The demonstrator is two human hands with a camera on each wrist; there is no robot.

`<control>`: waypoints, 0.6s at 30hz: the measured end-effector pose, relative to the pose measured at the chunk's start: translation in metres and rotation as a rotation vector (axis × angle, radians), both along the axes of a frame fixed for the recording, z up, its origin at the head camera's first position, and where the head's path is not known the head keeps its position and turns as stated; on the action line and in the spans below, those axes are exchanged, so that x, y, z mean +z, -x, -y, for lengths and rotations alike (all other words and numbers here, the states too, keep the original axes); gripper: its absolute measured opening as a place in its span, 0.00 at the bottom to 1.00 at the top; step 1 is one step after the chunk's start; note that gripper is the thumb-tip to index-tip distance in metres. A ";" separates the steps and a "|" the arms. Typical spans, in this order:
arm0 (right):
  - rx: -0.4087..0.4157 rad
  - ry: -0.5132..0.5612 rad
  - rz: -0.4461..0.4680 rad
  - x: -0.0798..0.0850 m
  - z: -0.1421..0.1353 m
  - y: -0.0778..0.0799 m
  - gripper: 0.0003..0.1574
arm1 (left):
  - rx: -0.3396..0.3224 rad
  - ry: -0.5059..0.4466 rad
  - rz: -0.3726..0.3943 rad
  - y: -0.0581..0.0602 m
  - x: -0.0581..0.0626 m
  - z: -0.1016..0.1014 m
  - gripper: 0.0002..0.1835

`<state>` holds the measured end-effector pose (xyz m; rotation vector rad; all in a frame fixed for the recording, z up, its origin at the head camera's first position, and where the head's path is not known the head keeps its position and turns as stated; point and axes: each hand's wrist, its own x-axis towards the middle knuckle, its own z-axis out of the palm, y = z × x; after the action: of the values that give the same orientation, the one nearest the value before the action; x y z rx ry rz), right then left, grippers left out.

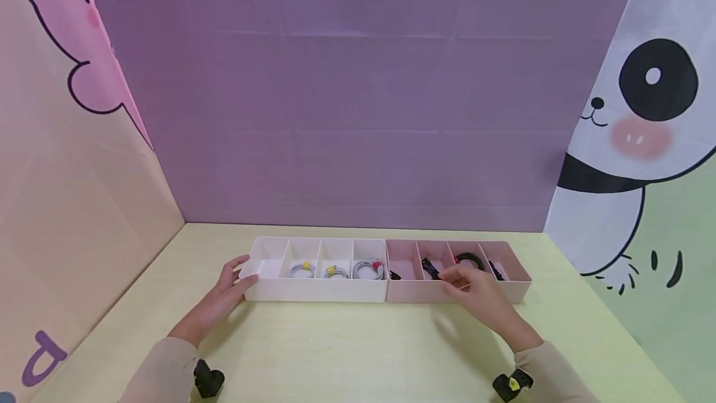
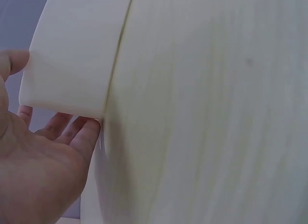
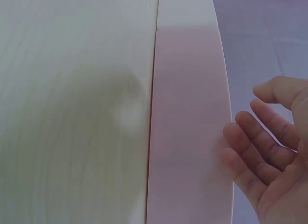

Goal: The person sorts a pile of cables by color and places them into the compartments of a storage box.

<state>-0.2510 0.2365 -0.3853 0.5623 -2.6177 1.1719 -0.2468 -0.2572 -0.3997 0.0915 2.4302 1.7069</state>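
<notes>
My left hand (image 1: 230, 285) touches the left end of a white divided box (image 1: 316, 291). In the left wrist view, its thumb is at the rim and its fingers (image 2: 85, 137) lie against the end wall. White coiled cables with yellow ties (image 1: 302, 270) and a red tie (image 1: 368, 270) lie inside. My right hand (image 1: 475, 294) hovers at the front rim of a pink divided box (image 1: 414, 293). Its fingers are loosely bent, with nothing visible between them in the right wrist view. Beside its fingertips lies a black cable (image 1: 429, 268); a black coil (image 1: 470, 259) lies one compartment right.
Both boxes stand end to end on a pale wooden table (image 1: 358, 353). Another black item (image 1: 495, 271) is in the pink box's rightmost compartment. A purple backdrop (image 1: 358, 111) rises behind, with printed panels at both sides.
</notes>
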 end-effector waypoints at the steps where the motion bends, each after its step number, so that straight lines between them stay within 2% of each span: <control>1: 0.001 0.000 -0.006 -0.001 -0.003 0.000 0.08 | -0.003 0.002 0.001 0.001 0.000 0.000 0.41; 12: -0.055 -0.006 0.036 0.000 -0.031 -0.007 0.09 | -0.005 0.051 -0.001 0.001 0.001 0.001 0.41; 18: -0.112 -0.068 -0.010 0.004 -0.044 -0.009 0.10 | 0.003 0.093 -0.029 0.001 0.003 0.002 0.42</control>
<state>-0.2424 0.2808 -0.3817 0.4271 -2.6506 1.0481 -0.2478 -0.2589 -0.3972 0.1014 2.5274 1.6010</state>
